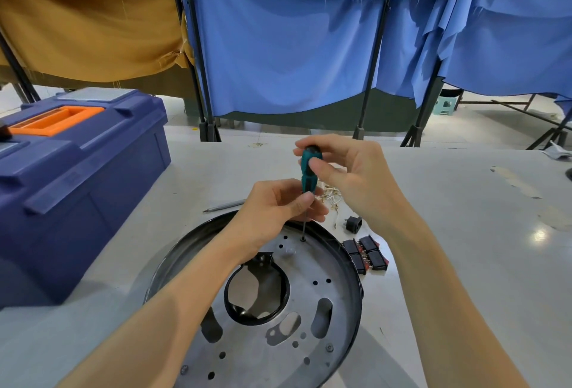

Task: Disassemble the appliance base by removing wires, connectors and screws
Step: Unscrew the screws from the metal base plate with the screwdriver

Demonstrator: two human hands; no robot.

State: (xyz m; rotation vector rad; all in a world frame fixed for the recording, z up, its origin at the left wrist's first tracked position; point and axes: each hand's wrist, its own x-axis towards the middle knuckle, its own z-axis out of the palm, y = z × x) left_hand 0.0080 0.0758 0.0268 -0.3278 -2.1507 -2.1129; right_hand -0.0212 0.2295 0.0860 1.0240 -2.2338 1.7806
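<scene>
The round appliance base, a grey metal plate in a black rim, lies on the table in front of me. A teal-handled screwdriver stands upright with its tip in a screw hole at the far edge of the plate. My right hand pinches the top of the handle. My left hand holds the lower handle and shaft between curled fingers. Two screws sit in the plate near its front edge.
A blue toolbox with an orange handle stands at the left. Several black and red switches, a small black connector and loose wires lie right of the base. A pen lies behind it.
</scene>
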